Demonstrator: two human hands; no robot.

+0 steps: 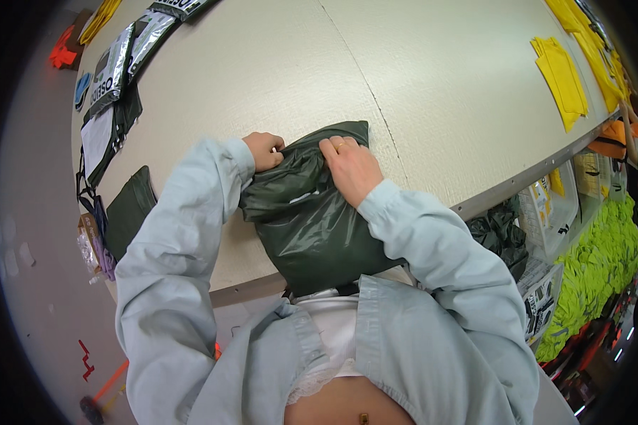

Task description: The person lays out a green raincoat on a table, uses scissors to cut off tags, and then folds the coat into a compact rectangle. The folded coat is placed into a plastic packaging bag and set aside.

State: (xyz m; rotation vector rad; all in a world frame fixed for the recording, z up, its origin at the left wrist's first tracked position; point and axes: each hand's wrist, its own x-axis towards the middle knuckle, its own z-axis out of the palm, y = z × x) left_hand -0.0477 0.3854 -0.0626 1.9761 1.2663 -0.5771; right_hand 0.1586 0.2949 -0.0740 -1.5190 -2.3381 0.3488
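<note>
A dark green, glossy fabric bundle (319,241), creased and roughly bag-shaped, lies at the near edge of the table and hangs slightly over it toward my body. At its upper left edge, my left hand (266,151) is closed with the fingers curled into the fabric. My right hand (352,166), with a ring on one finger, grips the gathered upper right part, and its fingertips are partly hidden in the folds. A small whitish mark shows between the hands. Whether the bundle is a garment or a pouch I cannot tell.
Left of my arm lies a flat dark green folded piece (131,209). Silver-and-black printed packages (113,67) line the far left edge. Folded yellow fabric (561,81) rests at the right. Beyond the table edge stand clear bins (549,212) and a lime-green heap (595,273).
</note>
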